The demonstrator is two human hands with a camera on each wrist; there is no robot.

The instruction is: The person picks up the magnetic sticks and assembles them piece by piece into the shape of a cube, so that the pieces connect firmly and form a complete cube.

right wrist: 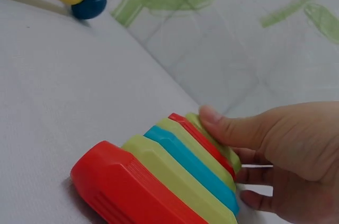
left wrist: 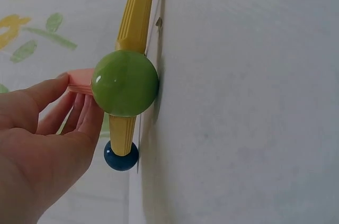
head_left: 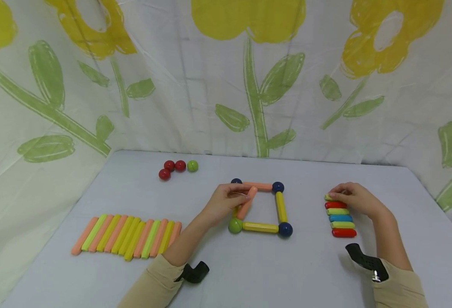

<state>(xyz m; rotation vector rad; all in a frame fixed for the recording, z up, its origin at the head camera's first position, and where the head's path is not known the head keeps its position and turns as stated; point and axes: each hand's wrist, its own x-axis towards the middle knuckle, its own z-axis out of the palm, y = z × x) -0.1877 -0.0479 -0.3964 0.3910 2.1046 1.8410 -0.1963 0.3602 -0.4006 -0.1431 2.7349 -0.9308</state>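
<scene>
Two hands are at work, well apart. The left hand (head_left: pixel 223 204) pinches a pink stick (head_left: pixel 246 203) between thumb and fingers; the stick rises from the green ball (head_left: pixel 235 226), its lower end meeting that ball. The right hand (head_left: pixel 358 201) pinches the far lime stick (head_left: pixel 328 197), thumb on top and fingers at its right end, while the stick lies at the head of a short row.

Below it in that row, side by side, come a red stick (head_left: pixel 335 205), another lime one, a blue stick (head_left: pixel 341 218), a third lime one and a second red one nearest the person.

Between the hands, the green ball forms the near left corner of a square. Blue balls (head_left: pixel 285 229) make the other three corners. A pink bar (head_left: pixel 260 186) spans the far side, and yellow bars (head_left: pixel 260 227) make the remaining sides, the left one partly hidden by the pink stick and the hand.

Left of the square, a long row of pink, lime and yellow sticks (head_left: pixel 131 235) lies near the left forearm. Farther back on the white surface (head_left: pixel 306 265), three red balls (head_left: pixel 180 166) sit close together, with a loose green ball (head_left: pixel 193 166) just beside them.

Both sleeves (head_left: pixel 399 284) are beige, with a black device (head_left: pixel 196 272) at each wrist. Behind hangs a flowered cloth (head_left: pixel 187 98).
</scene>
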